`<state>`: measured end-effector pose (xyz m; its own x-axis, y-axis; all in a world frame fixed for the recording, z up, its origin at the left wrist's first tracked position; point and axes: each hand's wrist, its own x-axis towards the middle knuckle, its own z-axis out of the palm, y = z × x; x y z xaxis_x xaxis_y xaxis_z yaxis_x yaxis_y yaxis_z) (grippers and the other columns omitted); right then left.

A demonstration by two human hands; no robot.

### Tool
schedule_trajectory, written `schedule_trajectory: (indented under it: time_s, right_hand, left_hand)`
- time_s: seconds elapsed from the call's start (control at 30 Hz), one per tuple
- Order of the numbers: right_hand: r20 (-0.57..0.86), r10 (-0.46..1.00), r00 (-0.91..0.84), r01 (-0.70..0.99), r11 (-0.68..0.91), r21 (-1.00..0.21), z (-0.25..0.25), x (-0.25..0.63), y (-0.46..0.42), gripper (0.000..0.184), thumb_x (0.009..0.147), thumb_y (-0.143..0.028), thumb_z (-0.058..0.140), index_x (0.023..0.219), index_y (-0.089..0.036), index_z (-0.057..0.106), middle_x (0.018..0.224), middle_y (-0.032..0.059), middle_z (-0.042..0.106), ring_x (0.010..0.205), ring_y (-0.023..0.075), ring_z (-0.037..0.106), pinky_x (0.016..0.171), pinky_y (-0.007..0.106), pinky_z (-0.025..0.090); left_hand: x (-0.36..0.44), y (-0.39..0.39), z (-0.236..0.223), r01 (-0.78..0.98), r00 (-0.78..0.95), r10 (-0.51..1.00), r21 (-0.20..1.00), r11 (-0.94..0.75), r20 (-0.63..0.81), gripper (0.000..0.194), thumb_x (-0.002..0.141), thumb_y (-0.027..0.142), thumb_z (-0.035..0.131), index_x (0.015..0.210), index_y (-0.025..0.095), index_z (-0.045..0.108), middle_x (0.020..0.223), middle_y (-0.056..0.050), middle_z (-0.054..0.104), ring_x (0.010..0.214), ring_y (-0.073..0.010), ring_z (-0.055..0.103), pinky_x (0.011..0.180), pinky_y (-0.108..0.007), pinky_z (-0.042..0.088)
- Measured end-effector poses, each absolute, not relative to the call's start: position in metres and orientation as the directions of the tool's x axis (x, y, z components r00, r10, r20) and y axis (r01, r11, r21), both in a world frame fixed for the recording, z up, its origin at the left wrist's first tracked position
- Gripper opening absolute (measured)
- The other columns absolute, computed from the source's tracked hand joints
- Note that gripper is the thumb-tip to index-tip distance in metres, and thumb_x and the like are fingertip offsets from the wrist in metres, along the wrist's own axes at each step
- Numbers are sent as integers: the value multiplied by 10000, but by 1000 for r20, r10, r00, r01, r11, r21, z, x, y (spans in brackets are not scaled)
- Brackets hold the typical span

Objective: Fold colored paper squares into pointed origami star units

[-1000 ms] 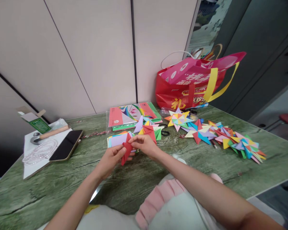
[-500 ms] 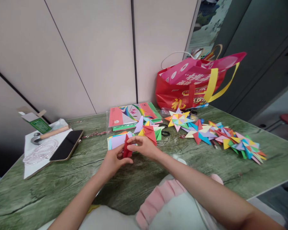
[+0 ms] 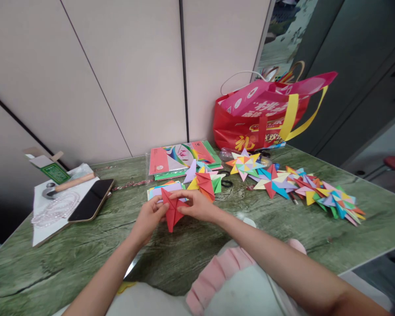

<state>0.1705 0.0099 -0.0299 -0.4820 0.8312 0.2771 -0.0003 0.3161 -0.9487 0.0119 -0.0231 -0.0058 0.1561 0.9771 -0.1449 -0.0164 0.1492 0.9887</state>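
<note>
Between my hands, above the table, is a red folded paper [image 3: 172,210] with several points and crease lines facing me. My left hand [image 3: 150,218] pinches its left side, thumb in front and fingers behind. From the other side my right hand [image 3: 197,205] grips it, with the thumb low on the front and the fingers along the top. Just behind lies a stack of coloured paper sheets [image 3: 158,191], a lilac one on top, partly hidden by my hands. A group of folded paper pieces [image 3: 205,183] in red, yellow and green sits beyond my right hand.
Several multicoloured paper stars [image 3: 272,179] spread to the right. Packs of coloured paper [image 3: 181,157] lie at the wall, near black scissors [image 3: 227,183] and a red bag [image 3: 260,118]. At left are a phone [image 3: 91,199], a hammer [image 3: 70,184], a bead string [image 3: 57,208] and a box [image 3: 49,166].
The red paper has turned from edge-on and upright to spread out, its creased face toward me. My right hand has moved down onto its right side; both hands hold it.
</note>
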Motion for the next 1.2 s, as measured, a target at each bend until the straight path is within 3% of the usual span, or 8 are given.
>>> schedule_trajectory:
  time_s: [0.1, 0.2, 0.47, 0.7, 0.8, 0.93, 1.07, 1.2]
  right_hand:
    - [354, 827, -438, 64, 421, -905, -30, 170, 9, 327, 597, -177, 685, 918, -177, 624, 1021, 59, 597, 973, 192, 545, 858, 325, 418]
    - [394, 847, -357, 137, 465, -875, -32, 170, 10, 311, 583, -219, 717, 875, -171, 624, 957, 57, 587, 889, 177, 556, 793, 305, 444]
    - [316, 901, -297, 114, 362, -925, -31, 167, 11, 146, 737, -278, 578, 801, -158, 632, 796, 38, 647, 733, 150, 583, 641, 250, 446]
    - [325, 919, -225, 91, 352, -932, -28, 167, 12, 157, 766, -270, 507, 738, -139, 589, 713, 22, 613, 654, 125, 548, 619, 237, 418]
    - [276, 934, -226, 82, 301, -950, -30, 166, 11, 120, 743, -236, 515, 774, -139, 578, 637, -6, 562, 579, 103, 515, 573, 219, 406]
    - [235, 935, -265, 96, 268, -959, -30, 167, 11, 117, 735, -207, 513, 806, -139, 576, 504, -64, 427, 453, 68, 393, 461, 184, 306]
    - [239, 917, -319, 67, 274, -959, -27, 168, 11, 153, 765, -206, 478, 832, -145, 601, 491, -69, 399, 442, 64, 354, 447, 181, 277]
    - [326, 868, -375, 12, 356, -934, -26, 169, 10, 248, 775, -134, 423, 920, -167, 622, 676, -10, 558, 640, 98, 515, 561, 195, 381]
  left_hand:
    - [12, -23, -5, -22, 145, 979, 988, 152, -147, 497, 646, 280, 649, 1103, 167, 490, 611, 33, 649, 496, -111, 582, 498, -199, 447]
    - [12, -23, -4, -40, 149, 976, 986, 164, -156, 534, 651, 248, 631, 1148, 191, 442, 569, 64, 606, 489, -102, 569, 505, -198, 453]
    - [9, -22, -3, -149, 127, 980, 974, 173, -155, 530, 585, 208, 688, 1079, 189, 498, 615, 43, 643, 535, -113, 594, 529, -201, 457]
    - [8, -21, -6, -167, 86, 985, 972, 163, -150, 422, 594, 272, 728, 968, 161, 567, 790, -36, 701, 655, -158, 642, 605, -255, 498]
    - [7, -20, -8, -175, 69, 986, 971, 164, -154, 423, 574, 268, 746, 945, 145, 586, 737, -36, 707, 615, -155, 643, 599, -253, 500]
    - [7, -19, -9, -189, 63, 983, 965, 179, -170, 409, 559, 251, 756, 920, 134, 604, 711, -36, 708, 595, -155, 644, 606, -258, 504]
    - [5, -18, -8, -216, 25, 981, 957, 192, -191, 380, 548, 229, 760, 884, 131, 612, 704, -31, 706, 592, -145, 641, 574, -232, 498]
    - [3, -16, -8, -263, 12, 980, 945, 194, -198, 337, 568, 215, 747, 865, 134, 611, 708, -25, 704, 594, -136, 639, 554, -211, 489]
